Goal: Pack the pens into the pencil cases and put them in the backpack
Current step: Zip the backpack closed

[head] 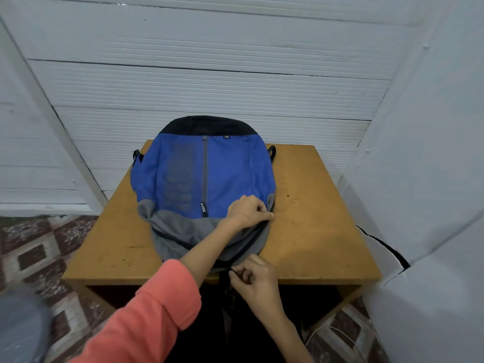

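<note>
A blue, grey and black backpack (201, 176) lies flat on a small wooden table (314, 218), its grey top end toward me. My left hand (248, 212), reaching across in a coral sleeve, pinches the backpack's edge by the zipper at its right side. My right hand (252, 277) pinches the grey fabric or zipper pull at the near end, by the table's front edge. No pens or pencil cases are visible.
White panelled walls close in behind and on both sides of the table. A patterned tiled floor (39, 258) shows to the left and lower right. A blurred grey object (21, 326) sits at the bottom left corner.
</note>
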### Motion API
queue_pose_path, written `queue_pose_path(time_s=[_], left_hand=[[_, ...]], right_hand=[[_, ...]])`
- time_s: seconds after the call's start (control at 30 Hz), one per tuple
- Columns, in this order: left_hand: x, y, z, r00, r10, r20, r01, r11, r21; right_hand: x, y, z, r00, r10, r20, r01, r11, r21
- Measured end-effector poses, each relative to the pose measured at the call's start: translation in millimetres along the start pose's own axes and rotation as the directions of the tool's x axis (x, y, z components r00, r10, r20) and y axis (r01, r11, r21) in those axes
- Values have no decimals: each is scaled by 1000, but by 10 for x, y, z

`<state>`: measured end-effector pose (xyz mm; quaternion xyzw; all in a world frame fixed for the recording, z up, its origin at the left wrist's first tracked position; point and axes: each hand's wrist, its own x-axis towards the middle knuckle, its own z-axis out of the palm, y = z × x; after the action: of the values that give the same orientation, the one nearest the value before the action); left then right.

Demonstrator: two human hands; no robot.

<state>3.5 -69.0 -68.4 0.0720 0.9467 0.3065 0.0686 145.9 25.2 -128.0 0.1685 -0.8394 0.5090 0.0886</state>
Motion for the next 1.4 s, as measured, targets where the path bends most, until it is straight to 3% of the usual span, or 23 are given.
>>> queue_pose_path(time_s=[0.17,0.3,0.43,0.5,0.6,0.73,0.9,1.03,1.2,1.27,1.3,1.4], left_hand=[[-301,-239,-166,969,245,27,-235,951,-200],[-648,-550,-333,928,364,78,-355,928,-110],[-831,-739,-369,937,342,66,-348,928,132],[-851,-762,-353,951,299,74,-307,936,170],[-868,-760,-335,963,239,126,-257,955,147],[-884,-773,-325,952,264,158,-281,955,97],[-892,-783,-212,958,282,49,-283,958,34],[-885,-837,-188,956,295,9,-294,955,-40],[-960,-849,-241,951,306,-36,-307,949,-68],[-1068,-822,-324,937,313,-154,-329,940,-93],[-1145,-808,-386,909,307,-281,-351,928,-123],[-1357,-964,-581,698,157,-699,-419,880,-222]], right_hand=[[-31,-32,-50,996,75,56,-77,996,43],[-37,-26,-36,992,114,58,-118,991,59],[-66,-32,10,993,113,21,-113,993,25],[-79,-42,31,994,110,1,-110,994,17],[-93,-48,19,994,105,2,-105,994,15],[-103,-43,15,994,105,15,-105,994,4],[-124,-130,94,999,38,-24,-40,997,-68],[-126,-263,230,999,-3,50,13,981,-196],[-104,-277,216,981,140,133,-132,989,-74],[-99,-268,150,974,162,156,-163,987,-7],[-89,-271,104,979,144,141,-149,989,22],[49,-301,-28,996,87,-9,-85,985,148]])
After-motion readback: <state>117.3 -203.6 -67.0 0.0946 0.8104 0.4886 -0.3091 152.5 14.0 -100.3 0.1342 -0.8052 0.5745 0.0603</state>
